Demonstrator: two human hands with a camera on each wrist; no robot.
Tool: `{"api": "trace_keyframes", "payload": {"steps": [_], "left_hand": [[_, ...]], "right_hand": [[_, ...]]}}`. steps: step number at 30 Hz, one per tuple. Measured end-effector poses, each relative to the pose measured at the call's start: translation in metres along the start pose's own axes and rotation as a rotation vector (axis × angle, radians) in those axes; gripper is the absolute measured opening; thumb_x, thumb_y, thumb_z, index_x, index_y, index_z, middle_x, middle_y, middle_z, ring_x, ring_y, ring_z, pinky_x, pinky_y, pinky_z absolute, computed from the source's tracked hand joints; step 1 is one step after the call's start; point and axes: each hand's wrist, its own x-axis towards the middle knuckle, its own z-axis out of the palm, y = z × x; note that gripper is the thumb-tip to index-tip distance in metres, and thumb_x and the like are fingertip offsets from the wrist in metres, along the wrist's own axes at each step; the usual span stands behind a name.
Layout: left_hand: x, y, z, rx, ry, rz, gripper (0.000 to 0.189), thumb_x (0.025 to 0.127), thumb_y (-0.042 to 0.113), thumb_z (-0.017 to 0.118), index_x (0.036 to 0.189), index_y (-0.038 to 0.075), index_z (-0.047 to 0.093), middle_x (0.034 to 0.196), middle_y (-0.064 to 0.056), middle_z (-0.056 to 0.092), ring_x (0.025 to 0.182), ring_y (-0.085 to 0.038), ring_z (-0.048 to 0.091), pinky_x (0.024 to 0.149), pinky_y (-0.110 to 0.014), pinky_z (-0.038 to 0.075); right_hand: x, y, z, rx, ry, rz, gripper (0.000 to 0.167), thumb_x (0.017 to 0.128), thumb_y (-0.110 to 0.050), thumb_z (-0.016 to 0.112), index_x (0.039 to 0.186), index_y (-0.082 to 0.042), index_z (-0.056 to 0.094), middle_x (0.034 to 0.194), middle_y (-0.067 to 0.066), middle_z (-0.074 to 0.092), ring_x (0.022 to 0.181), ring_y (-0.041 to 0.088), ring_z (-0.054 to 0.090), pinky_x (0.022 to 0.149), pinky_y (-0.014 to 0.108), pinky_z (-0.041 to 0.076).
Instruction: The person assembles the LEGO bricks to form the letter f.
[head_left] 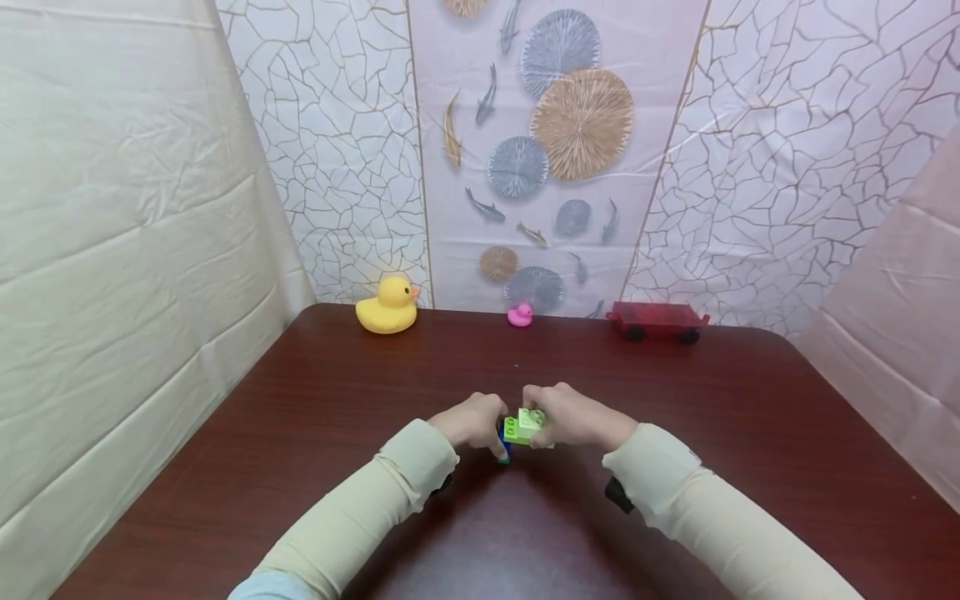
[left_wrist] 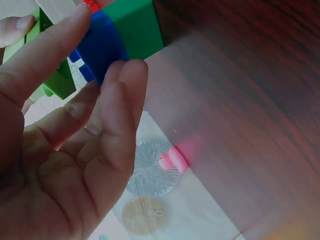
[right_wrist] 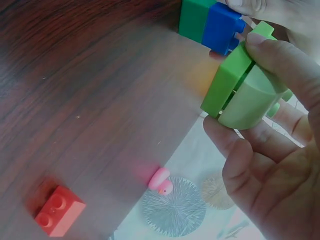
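In the head view my left hand and right hand come close together over the middle of the table. The left thumb and fingers grip a blue brick joined to a dark green brick. Between right thumb and fingers is a lime green brick, with a pale green rounded brick stacked on it. The blue brick's studs face the lime brick's underside, and a narrow gap shows between them in the right wrist view.
A red sloped brick lies on the dark wooden table, hidden in the head view. Along the back edge stand a yellow duck, a small pink duck and a red toy wagon. Patterned cloth hangs behind.
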Motion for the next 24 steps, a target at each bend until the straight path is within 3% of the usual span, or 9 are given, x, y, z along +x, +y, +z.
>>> {"api": "trace_keyframes", "payload": {"steps": [14, 24], "left_hand": [[0.001, -0.002, -0.005, 0.024, -0.020, -0.036, 0.036, 0.054, 0.013, 0.083, 0.078, 0.008, 0.056, 0.067, 0.002, 0.052, 0.061, -0.011, 0.048, 0.055, -0.023, 0.041], [0.001, -0.004, -0.003, 0.014, -0.010, -0.041, 0.033, 0.055, 0.013, 0.082, 0.074, 0.009, 0.056, 0.065, 0.002, 0.053, 0.059, -0.011, 0.048, 0.054, -0.023, 0.041]], "right_hand": [[0.018, -0.008, 0.006, -0.052, -0.023, 0.000, 0.031, 0.065, -0.018, 0.077, 0.080, -0.013, 0.051, 0.069, -0.006, 0.050, 0.062, 0.010, 0.048, 0.056, 0.023, 0.042], [0.023, -0.010, 0.009, -0.069, -0.061, 0.066, 0.033, 0.064, -0.018, 0.078, 0.082, -0.014, 0.051, 0.071, -0.005, 0.050, 0.064, 0.011, 0.048, 0.059, 0.024, 0.042]]}}
